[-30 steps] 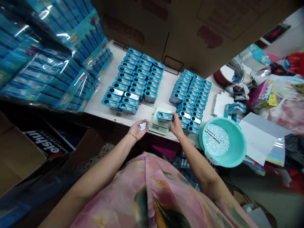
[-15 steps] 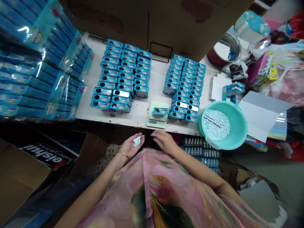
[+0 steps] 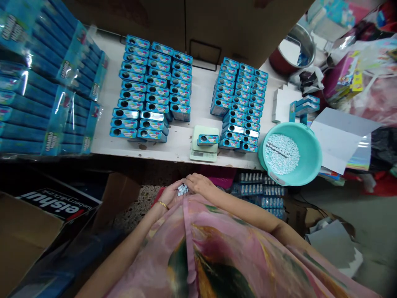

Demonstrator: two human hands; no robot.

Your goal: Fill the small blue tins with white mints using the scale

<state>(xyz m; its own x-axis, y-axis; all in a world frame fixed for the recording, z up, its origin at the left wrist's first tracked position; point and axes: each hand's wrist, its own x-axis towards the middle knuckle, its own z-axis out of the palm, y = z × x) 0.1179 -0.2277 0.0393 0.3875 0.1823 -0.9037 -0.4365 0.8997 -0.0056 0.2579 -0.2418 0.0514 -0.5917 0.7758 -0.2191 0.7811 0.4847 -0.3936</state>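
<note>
My left hand [image 3: 170, 194] is cupped, palm up, around a small heap of white candies [image 3: 182, 190] just off the table's front edge. Over its fingertips lies my right hand [image 3: 199, 184], fingers bent and touching the left hand beside the heap; what they pinch, if anything, is hidden. On the table beyond, a pale green scale [image 3: 203, 157] carries one small blue box [image 3: 207, 140] with a dark round spot on its upper face. A turquoise basin [image 3: 314, 163] to the right contains many white candies [image 3: 283, 155] and a dark twisted strip.
Blue boxes stand in rows at left [image 3: 156, 90] and right [image 3: 238, 103] of the table [image 3: 102, 138]. Large blue bagged packs [image 3: 52, 99] rise at far left. A metal pot [image 3: 305, 45] and plastic bags crowd the right. A cardboard carton [image 3: 27, 236] stands lower left.
My right hand has moved left and now meets my left hand at the candies. The left fingers have curled more. The view has shifted slightly; the scale and its box stay put.
</note>
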